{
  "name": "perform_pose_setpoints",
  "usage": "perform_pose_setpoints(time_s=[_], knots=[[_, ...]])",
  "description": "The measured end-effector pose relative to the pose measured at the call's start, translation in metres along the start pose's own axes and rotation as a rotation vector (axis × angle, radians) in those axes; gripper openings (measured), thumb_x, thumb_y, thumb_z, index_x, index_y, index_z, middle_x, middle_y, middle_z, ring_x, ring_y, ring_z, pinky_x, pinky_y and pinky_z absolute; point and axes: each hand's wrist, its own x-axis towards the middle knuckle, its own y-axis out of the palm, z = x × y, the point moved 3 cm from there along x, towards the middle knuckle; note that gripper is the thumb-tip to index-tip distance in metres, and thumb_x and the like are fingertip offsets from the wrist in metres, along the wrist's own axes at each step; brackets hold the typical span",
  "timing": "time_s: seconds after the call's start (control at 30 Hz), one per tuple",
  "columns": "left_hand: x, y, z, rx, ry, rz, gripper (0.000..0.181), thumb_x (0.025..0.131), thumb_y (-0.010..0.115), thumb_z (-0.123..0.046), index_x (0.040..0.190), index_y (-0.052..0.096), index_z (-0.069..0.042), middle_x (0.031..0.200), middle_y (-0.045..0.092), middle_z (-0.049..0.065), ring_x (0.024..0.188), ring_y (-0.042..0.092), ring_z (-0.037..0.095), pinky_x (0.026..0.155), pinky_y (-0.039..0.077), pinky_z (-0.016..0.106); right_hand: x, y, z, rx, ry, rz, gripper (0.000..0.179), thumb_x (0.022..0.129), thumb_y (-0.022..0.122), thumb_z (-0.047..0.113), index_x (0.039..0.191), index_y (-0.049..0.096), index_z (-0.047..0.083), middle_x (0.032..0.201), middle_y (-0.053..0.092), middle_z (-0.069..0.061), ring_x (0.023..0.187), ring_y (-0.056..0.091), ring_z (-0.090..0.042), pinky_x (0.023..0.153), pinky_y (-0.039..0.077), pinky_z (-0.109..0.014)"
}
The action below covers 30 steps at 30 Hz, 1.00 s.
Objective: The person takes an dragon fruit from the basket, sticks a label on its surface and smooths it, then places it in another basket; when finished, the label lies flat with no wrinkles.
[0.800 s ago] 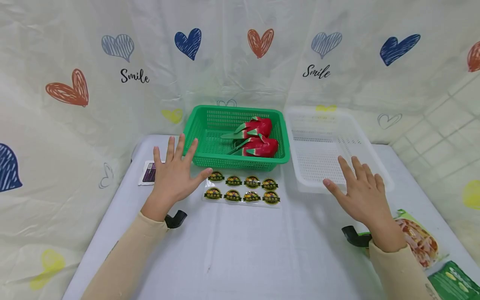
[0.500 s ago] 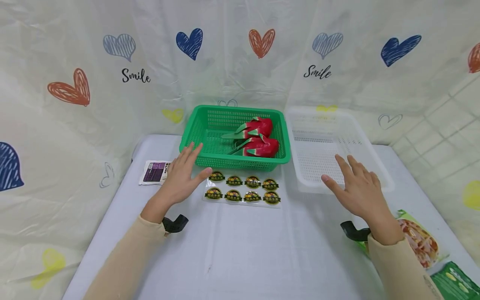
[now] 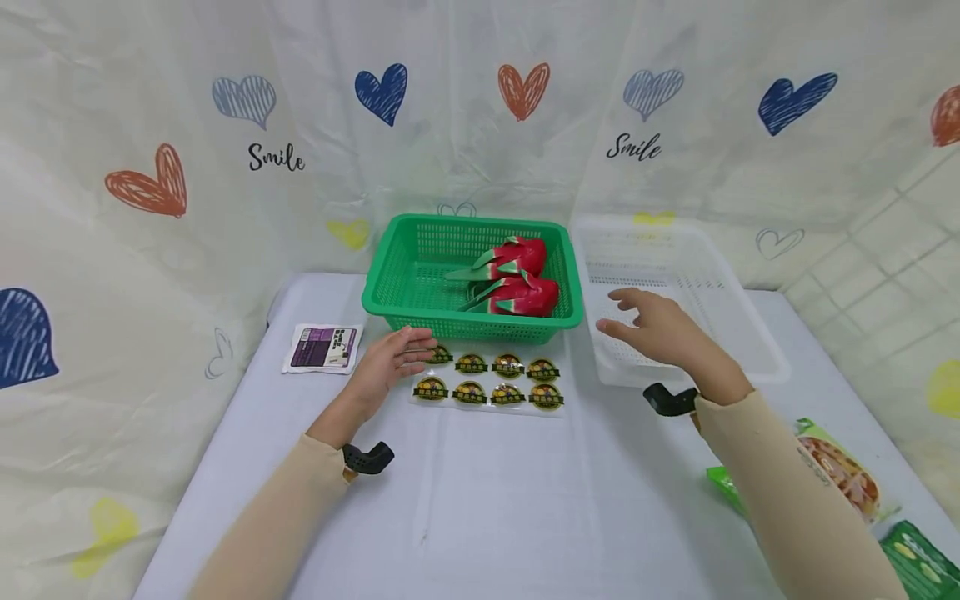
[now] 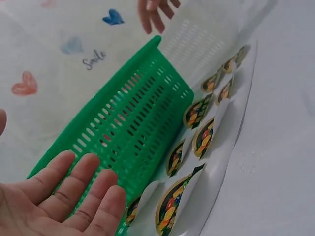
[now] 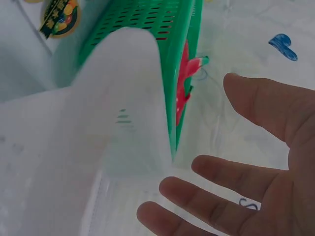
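My left hand (image 3: 382, 371) hovers at the left end of a sheet of round fruit stickers (image 3: 507, 395), fingers fairly straight and nothing held. In the left wrist view its fingers (image 4: 78, 196) spread in front of the green basket (image 4: 128, 113). Two red dragon fruits (image 3: 525, 296) with green leaf tips lie in the right half of that green basket (image 3: 480, 323). Over the front of the white basket (image 3: 705, 292) my right hand (image 3: 652, 325) hangs, loosely bent, holding nothing. The right wrist view has its thumb (image 5: 261, 103) apart from the fingers, above the white basket's corner (image 5: 118, 98).
A purple and white packet (image 3: 324, 348) lies left of the stickers. At the right, a green-edged food bag (image 3: 843, 471) is partly behind the right sleeve, with a dark green bag (image 3: 922, 558) nearer. A white curtain (image 3: 465, 167) with printed hearts stands behind the baskets.
My left hand has dropped toward the sticker sheet, uncovering the purple packet. My right hand has moved left and forward over the white basket, its spread fingers now bent.
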Motion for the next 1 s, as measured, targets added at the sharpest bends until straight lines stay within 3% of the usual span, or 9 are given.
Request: perform_pose_setpoints(time_s=[0.27,0.47,0.53,0.6,0.73,0.83,1.0], knots=[[0.014,0.008,0.011,-0.235,-0.071,-0.026,0.069,0.111,0.041,-0.05,0.155,0.039,0.003,0.157,0.046,0.03,0.143,0.051,0.042,0.111,0.052,0.038,0.058,0.008,0.041,0.037,-0.088,0.076,0.065,0.102,0.067,0.034,0.153,0.045,0.0,0.15,0.054,-0.027,0.131,0.057,-0.046,0.104,0.053,-0.06],[0.027,0.012,0.013,-0.358,-0.11,-0.099,0.061,0.11,0.049,-0.043,0.147,0.047,0.006,0.15,0.055,0.028,0.118,0.07,0.022,0.104,0.057,0.033,0.095,0.022,0.056,-0.037,-0.106,0.138,0.067,0.099,0.071,0.033,0.15,0.048,-0.004,0.149,0.057,-0.025,0.134,0.056,-0.041,0.111,0.049,-0.056],[0.031,0.013,0.014,-0.393,-0.121,-0.133,0.054,0.11,0.051,-0.039,0.14,0.051,0.006,0.145,0.059,0.028,0.111,0.073,0.019,0.104,0.057,0.034,0.103,0.027,0.058,-0.055,-0.096,0.15,0.064,0.098,0.073,0.034,0.146,0.053,-0.004,0.139,0.063,-0.024,0.122,0.061,-0.036,0.106,0.052,-0.052],[0.036,0.013,0.014,-0.405,-0.131,-0.161,0.046,0.11,0.051,-0.036,0.134,0.055,0.003,0.137,0.066,0.025,0.106,0.074,0.017,0.103,0.058,0.034,0.108,0.03,0.059,-0.069,-0.09,0.151,0.056,0.096,0.076,0.035,0.135,0.061,-0.003,0.118,0.069,-0.021,0.103,0.062,-0.031,0.094,0.054,-0.045],[0.043,0.015,0.012,-0.421,-0.15,-0.211,0.035,0.11,0.053,-0.034,0.125,0.059,-0.003,0.114,0.077,0.01,0.1,0.075,0.015,0.098,0.059,0.031,0.117,0.036,0.065,-0.112,-0.088,0.123,0.045,0.091,0.08,0.039,0.11,0.067,0.001,0.087,0.065,-0.011,0.079,0.056,-0.022,0.074,0.048,-0.036],[0.045,0.016,0.01,-0.432,-0.157,-0.241,0.034,0.11,0.054,-0.033,0.123,0.06,-0.003,0.1,0.079,0.002,0.096,0.076,0.013,0.092,0.061,0.028,0.121,0.04,0.07,-0.136,-0.078,0.098,0.046,0.088,0.083,0.04,0.109,0.066,0.002,0.092,0.067,-0.009,0.08,0.06,-0.022,0.072,0.051,-0.035],[0.045,0.016,0.005,-0.447,-0.156,-0.275,0.031,0.109,0.055,-0.033,0.121,0.061,-0.005,0.092,0.079,-0.001,0.091,0.076,0.011,0.086,0.061,0.025,0.124,0.045,0.077,-0.148,-0.067,0.05,0.052,0.085,0.085,0.039,0.115,0.064,0.002,0.103,0.069,-0.014,0.086,0.064,-0.026,0.079,0.055,-0.039]])
